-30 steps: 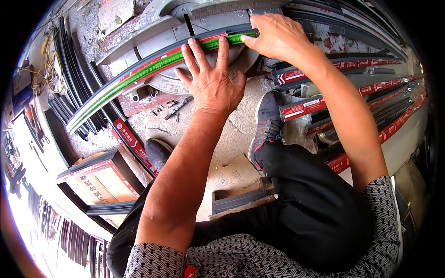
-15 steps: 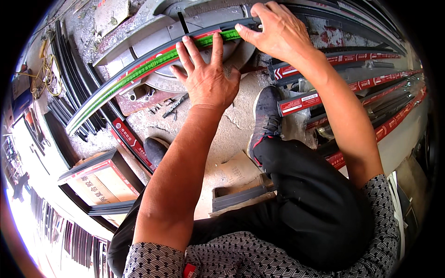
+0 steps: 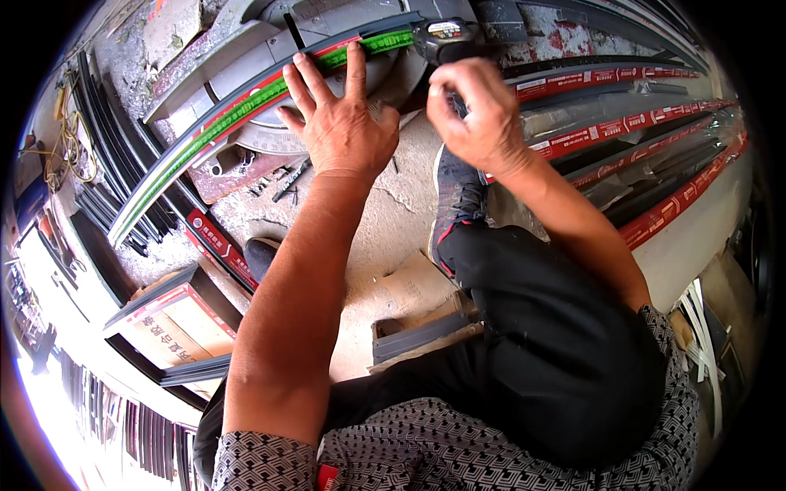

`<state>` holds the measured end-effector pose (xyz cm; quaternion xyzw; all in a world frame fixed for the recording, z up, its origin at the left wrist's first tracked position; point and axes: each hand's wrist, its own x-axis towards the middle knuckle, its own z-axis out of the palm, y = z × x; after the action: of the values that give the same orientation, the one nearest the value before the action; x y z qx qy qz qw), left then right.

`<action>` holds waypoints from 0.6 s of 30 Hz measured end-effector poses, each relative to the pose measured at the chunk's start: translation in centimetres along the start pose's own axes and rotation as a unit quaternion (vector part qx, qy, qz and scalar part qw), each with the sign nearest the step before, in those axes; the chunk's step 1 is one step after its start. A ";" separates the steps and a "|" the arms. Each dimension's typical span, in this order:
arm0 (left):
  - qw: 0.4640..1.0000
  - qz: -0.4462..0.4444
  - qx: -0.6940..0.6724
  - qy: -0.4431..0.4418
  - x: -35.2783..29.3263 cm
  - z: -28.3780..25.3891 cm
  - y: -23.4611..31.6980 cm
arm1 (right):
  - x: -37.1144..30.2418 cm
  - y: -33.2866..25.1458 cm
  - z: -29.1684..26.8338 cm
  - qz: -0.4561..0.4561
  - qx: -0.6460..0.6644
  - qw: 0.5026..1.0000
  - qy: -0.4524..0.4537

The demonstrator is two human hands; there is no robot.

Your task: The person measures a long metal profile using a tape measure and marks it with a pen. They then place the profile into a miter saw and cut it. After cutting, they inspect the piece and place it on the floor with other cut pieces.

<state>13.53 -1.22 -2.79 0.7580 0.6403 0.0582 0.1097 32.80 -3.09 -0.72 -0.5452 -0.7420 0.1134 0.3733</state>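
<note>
My left hand (image 3: 348,131) lies flat with fingers stretched out. Its fingertips press on a green tape-measure blade (image 3: 270,92) and the long grey, red-edged profile (image 3: 205,131) beside it. The blade runs along the profile toward the lower left. At its right end rests a black tape-measure case (image 3: 446,37). Just below the case is my right hand (image 3: 479,119), apart from the profile. Its fingers are curled and slightly blurred, with a dark patch showing between them; what they hold, if anything, I cannot make out. Under the profile sits a round grey metal saw base (image 3: 274,141) with a scale.
Red-labelled profiles in plastic wrap (image 3: 622,127) lie to the right. Dark strips (image 3: 115,135) and a yellow cord (image 3: 78,143) are at the left. A frame around a cardboard panel (image 3: 184,327) stands lower left. My shoe (image 3: 460,192) is on the concrete floor (image 3: 393,213).
My right hand has come down and away from the blade's right end, its fingers curling. The black tape-measure case now shows there. My left hand stays on the blade; the whole view has shifted slightly.
</note>
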 end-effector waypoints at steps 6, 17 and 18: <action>1.000 0.016 0.009 0.008 0.1 0.2 0.0 | -6.9 -0.3 3.6 0.169 0.062 0.955 -0.235; 0.999 0.021 -0.023 -0.008 0.2 0.0 -0.2 | -8.3 2.1 6.9 0.159 -0.031 0.915 -0.370; 1.000 0.021 -0.011 -0.005 0.1 0.0 -0.2 | -8.2 2.2 7.0 0.156 -0.036 0.914 -0.374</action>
<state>13.34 -1.09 -2.83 0.7702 0.6232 0.0634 0.1198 30.66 -7.95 -10.38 -0.5849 -0.7366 0.3386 0.0265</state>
